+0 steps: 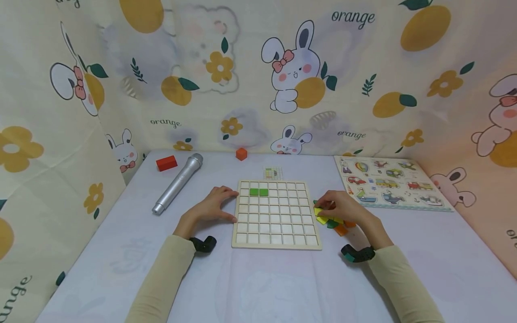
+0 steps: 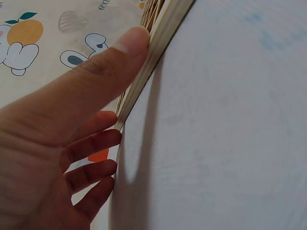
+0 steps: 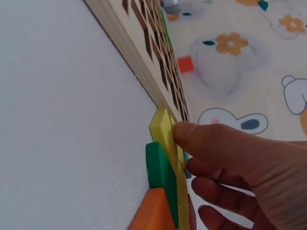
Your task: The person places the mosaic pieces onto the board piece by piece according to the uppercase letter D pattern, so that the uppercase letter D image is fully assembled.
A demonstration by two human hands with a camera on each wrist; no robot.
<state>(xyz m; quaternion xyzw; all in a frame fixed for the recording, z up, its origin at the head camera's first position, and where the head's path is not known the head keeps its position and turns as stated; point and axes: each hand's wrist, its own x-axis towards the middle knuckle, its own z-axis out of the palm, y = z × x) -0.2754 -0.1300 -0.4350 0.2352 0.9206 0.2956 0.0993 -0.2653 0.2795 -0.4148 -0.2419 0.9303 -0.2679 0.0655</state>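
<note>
A pale wooden grid board [image 1: 278, 246] lies in the middle of the table, with two green square tiles [image 1: 259, 192] side by side in its second row from the far edge. My left hand [image 1: 210, 207] rests its spread thumb and fingertips against the board's left edge. Right of the board is a small pile of yellow, green and orange tiles [image 1: 341, 230]. Over that pile, my right hand [image 1: 342, 207] pinches a yellow tile [image 3: 164, 132] by its near end. A green tile [image 3: 158, 165] sits under the yellow one. The fingers partly hide the pile in the head view.
A silver microphone [image 1: 177, 184] lies at the left beside a red block [image 1: 167, 163]. An orange-red cube [image 1: 241, 154] and a small patterned card [image 1: 273, 173] are behind the board. At the right back lies a picture puzzle board [image 1: 393, 184]. Printed cloth walls [image 1: 250, 67] enclose the table.
</note>
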